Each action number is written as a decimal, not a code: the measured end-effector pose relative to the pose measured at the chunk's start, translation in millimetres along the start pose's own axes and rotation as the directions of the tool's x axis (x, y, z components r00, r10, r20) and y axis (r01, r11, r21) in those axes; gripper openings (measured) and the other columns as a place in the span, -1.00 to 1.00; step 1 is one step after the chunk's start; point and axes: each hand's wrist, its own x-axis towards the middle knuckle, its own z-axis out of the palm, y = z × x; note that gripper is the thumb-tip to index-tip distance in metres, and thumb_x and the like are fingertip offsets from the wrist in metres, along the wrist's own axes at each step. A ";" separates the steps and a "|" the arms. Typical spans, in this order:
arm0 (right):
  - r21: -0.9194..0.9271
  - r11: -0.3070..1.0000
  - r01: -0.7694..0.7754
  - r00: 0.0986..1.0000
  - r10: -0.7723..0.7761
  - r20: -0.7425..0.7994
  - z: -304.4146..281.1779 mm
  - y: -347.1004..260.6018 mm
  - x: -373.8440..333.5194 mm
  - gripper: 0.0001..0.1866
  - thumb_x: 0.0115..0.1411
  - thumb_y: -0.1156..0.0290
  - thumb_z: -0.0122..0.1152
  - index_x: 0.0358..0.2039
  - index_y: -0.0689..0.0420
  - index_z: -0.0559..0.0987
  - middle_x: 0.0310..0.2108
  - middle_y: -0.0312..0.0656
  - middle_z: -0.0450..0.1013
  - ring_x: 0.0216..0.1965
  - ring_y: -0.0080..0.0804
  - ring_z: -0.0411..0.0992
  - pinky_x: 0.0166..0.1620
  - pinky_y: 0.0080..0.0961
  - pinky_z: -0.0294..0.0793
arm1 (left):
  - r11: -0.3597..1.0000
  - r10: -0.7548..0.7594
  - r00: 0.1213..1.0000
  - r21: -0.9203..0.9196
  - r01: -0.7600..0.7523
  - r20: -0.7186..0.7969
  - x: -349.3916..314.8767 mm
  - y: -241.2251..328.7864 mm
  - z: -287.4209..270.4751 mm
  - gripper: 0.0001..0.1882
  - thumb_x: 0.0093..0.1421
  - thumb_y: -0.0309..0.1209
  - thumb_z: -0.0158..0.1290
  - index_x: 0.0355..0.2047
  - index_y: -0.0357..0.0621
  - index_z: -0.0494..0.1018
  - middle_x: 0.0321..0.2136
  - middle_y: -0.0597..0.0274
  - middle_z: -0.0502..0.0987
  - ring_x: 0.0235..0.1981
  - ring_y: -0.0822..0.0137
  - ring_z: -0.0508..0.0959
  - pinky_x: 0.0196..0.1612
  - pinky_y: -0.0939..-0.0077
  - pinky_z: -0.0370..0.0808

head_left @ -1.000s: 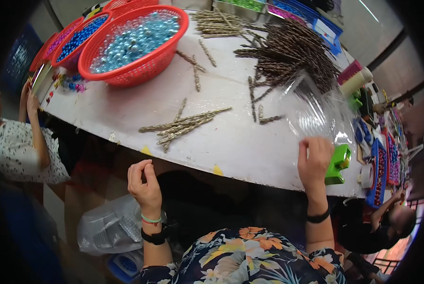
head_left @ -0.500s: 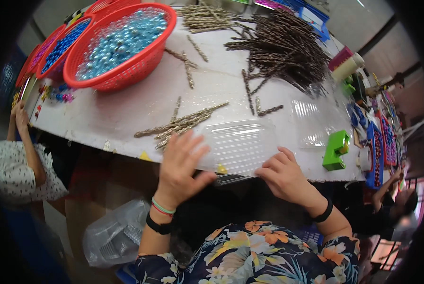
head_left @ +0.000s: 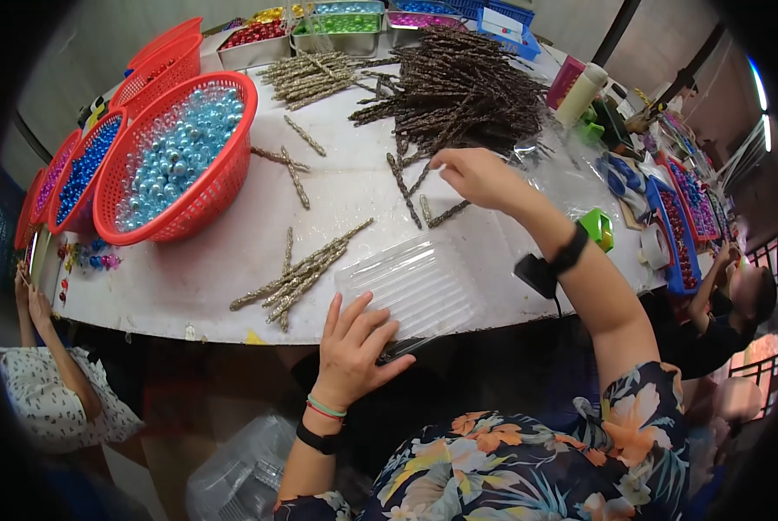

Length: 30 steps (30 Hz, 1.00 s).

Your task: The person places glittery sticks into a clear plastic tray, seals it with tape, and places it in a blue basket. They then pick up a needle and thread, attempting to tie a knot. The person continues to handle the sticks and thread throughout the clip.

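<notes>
My left hand [head_left: 352, 354] lies open with fingers spread, its fingertips over the left edge of a clear ribbed plastic tray [head_left: 424, 291] at the table's front edge. Left of the tray is a small crossed bunch of gold glittery twisted sticks [head_left: 306, 269]. Stretched forward, my right hand [head_left: 476, 176] has its fingers curled and pressed together beside a few loose dark brown twisted sticks [head_left: 401, 193]. What the fingertips hold, if anything, cannot be made out. Just beyond them is a large heap of dark brown twisted sticks [head_left: 467, 91].
Red baskets of light blue beads [head_left: 172, 161] and dark blue beads [head_left: 88, 174] stand at left. Behind are a gold stick pile [head_left: 309, 76] and metal trays of coloured balls [head_left: 337, 43]. A green tape dispenser [head_left: 596, 227] sits at right. Other people work at both sides.
My right hand has left the tray's right side and reached forward to the dark sticks. My left hand has come down onto the tray's left edge. The view has shifted.
</notes>
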 end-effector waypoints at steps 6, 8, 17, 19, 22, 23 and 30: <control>-0.084 0.980 -0.181 0.974 0.191 0.125 46.8 26.0 38.0 -0.69 0.19 0.24 0.09 -0.25 0.23 0.60 -0.25 0.10 0.56 -0.19 0.08 0.52 -0.10 -0.15 0.48 | 1.000 0.008 0.998 -0.010 -0.009 -0.064 -0.7 -1.8 7.7 -0.53 -0.15 -0.06 0.36 -0.28 -0.04 0.58 -0.21 0.30 0.53 0.11 0.14 0.45 0.30 -0.04 0.19; -0.107 0.981 -0.163 0.955 0.185 0.234 45.3 10.4 39.0 -0.66 0.19 0.19 0.07 -0.30 0.23 0.61 -0.32 0.13 0.56 -0.25 0.12 0.52 -0.14 -0.13 0.48 | 1.000 -0.001 0.998 -0.012 0.001 -0.069 -3.0 -2.5 7.4 -0.54 -0.15 -0.06 0.36 -0.28 -0.04 0.58 -0.20 0.29 0.54 0.11 0.14 0.45 0.30 -0.04 0.19; -0.285 0.937 -0.203 0.945 0.263 0.192 37.2 -33.8 37.2 -0.38 0.13 -0.18 0.13 -0.35 0.26 0.63 -0.38 0.08 0.58 -0.28 0.02 0.57 -0.20 -0.18 0.54 | 1.000 0.022 0.995 -0.014 -0.024 -0.092 -1.4 -2.4 8.7 -0.57 -0.11 -0.03 0.33 -0.31 -0.01 0.58 -0.23 0.32 0.55 0.06 0.16 0.48 0.27 0.01 0.20; -0.345 0.919 -0.193 0.943 0.271 0.193 50.5 -44.0 39.4 -0.36 0.11 -0.18 0.13 -0.33 0.27 0.64 -0.34 0.08 0.58 -0.25 0.02 0.57 -0.16 -0.20 0.55 | 1.000 0.017 0.995 -0.013 -0.018 -0.102 -2.0 -2.8 11.6 -0.58 -0.14 -0.04 0.34 -0.33 0.00 0.58 -0.25 0.33 0.57 0.05 0.15 0.49 0.28 0.00 0.19; -0.316 0.923 -0.219 0.922 0.302 0.242 59.0 -50.1 43.4 -0.50 0.08 0.01 0.14 -0.31 0.27 0.65 -0.29 0.09 0.59 -0.23 0.02 0.57 -0.14 -0.18 0.55 | 1.000 0.008 0.994 -0.013 -0.010 -0.106 -1.9 -1.9 12.2 -0.59 -0.14 -0.05 0.33 -0.35 0.01 0.58 -0.27 0.34 0.58 0.04 0.15 0.50 0.29 0.01 0.18; -0.320 0.922 -0.218 0.918 0.305 0.253 60.7 -49.0 43.6 -0.53 0.07 0.05 0.14 -0.32 0.27 0.65 -0.30 0.08 0.59 -0.23 0.02 0.57 -0.14 -0.18 0.55 | 1.000 0.005 0.994 -0.014 -0.007 -0.107 -1.8 -1.6 12.2 -0.60 -0.13 -0.05 0.33 -0.35 0.01 0.58 -0.27 0.34 0.58 0.04 0.15 0.50 0.29 0.02 0.18; -0.093 0.978 -0.189 0.969 0.201 0.142 24.2 -28.1 33.6 -0.74 0.05 0.26 0.14 -0.38 0.20 0.60 -0.40 0.04 0.56 -0.34 -0.03 0.55 -0.27 -0.18 0.49 | 1.000 -0.010 0.993 -0.025 0.007 -0.118 -6.1 -3.7 12.1 -0.60 -0.13 -0.05 0.33 -0.34 0.02 0.59 -0.25 0.35 0.58 0.05 0.18 0.50 0.28 0.06 0.20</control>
